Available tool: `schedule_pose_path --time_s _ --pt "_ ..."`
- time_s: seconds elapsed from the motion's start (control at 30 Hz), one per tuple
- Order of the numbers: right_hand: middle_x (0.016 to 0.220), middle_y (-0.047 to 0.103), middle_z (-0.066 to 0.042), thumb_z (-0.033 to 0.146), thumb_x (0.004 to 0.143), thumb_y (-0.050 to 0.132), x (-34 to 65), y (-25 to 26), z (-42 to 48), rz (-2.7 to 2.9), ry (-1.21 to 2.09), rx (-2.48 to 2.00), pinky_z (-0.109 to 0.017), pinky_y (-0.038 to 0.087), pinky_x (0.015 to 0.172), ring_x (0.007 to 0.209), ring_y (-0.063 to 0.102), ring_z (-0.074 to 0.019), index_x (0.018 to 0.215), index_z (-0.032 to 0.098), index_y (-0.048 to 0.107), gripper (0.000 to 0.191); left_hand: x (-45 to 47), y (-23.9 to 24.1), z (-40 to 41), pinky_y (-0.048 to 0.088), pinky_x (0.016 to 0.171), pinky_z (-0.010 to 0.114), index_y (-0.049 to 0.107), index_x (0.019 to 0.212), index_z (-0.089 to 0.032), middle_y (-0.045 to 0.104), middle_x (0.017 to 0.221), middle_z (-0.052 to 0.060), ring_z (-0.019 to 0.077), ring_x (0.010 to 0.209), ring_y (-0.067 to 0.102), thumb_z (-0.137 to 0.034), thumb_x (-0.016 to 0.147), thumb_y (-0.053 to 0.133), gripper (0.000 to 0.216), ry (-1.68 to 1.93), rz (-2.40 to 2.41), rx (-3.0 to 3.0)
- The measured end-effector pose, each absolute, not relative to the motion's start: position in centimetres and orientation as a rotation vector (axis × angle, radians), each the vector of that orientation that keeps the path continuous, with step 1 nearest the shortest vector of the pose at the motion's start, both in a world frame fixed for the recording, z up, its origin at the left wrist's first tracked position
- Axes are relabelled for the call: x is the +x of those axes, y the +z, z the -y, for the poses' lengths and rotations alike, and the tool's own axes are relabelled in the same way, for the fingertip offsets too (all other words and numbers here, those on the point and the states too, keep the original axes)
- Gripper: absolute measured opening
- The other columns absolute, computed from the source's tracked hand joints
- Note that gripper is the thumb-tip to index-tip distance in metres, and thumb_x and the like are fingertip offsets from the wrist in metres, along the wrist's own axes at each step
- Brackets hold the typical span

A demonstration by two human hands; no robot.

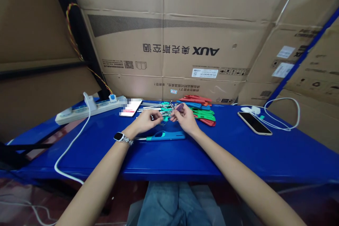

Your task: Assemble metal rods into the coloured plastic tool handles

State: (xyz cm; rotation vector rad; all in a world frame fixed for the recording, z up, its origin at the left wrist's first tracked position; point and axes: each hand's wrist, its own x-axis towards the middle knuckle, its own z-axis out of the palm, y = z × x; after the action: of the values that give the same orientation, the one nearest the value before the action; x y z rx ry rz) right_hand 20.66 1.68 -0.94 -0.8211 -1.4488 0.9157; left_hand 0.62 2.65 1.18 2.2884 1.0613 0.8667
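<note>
Table (217, 152), closed grip (187, 118) on purple piece (179, 107)

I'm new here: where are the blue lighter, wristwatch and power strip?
Blue lighter (171, 136): head view, on its blue body.
Wristwatch (118, 136): head view, on its dark face.
Power strip (102, 106): head view, on its pale casing.

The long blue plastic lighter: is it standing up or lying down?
Lying down: the lighter and its metal neck stretch flat along the blue table.

soft light, stretched edges, slight blur
</note>
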Motion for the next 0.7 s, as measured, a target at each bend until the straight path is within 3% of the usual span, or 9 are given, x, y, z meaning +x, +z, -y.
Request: schedule_pose_path --time_s 0.33,0.5,0.7 --pt "0.065 0.062 0.005 0.036 0.076 0.062 22.9 0.0 -2.1 1.328 0.855 -0.893 -0.023 0.052 0.045 0.048 0.064 -0.0129 0.084 0.022 0.046 0.023 3.0 0.2 -1.0 0.045 0.066 0.027 0.071 0.081 -0.018 0.069 0.080 0.003 0.0181 0.073 0.061 -0.047 0.064 0.082 0.035 0.559 -0.961 2.329" --pt "0.065 0.063 0.005 0.036 0.075 0.063 22.6 0.1 -2.1 1.293 0.900 -0.867 -0.024 0.052 0.042 0.046 0.063 -0.0131 0.083 0.023 0.044 0.024 2.1 0.3 -1.5 0.046 0.065 0.027 0.070 0.082 -0.018 0.070 0.078 0.002 0.0183 0.072 0.062 -0.047 0.068 0.078 0.034 0.506 -1.019 2.324" --pt "0.064 0.064 0.004 0.039 0.071 0.065 22.2 0.9 -1.7 1.196 1.011 -0.865 -0.027 0.054 0.043 0.046 0.064 -0.0150 0.081 0.023 0.043 0.029 2.8 0.2 -1.6 0.048 0.068 0.030 0.070 0.092 -0.016 0.073 0.085 0.006 0.0197 0.075 0.065 -0.045 0.080 0.067 0.031 0.771 -1.071 2.277"
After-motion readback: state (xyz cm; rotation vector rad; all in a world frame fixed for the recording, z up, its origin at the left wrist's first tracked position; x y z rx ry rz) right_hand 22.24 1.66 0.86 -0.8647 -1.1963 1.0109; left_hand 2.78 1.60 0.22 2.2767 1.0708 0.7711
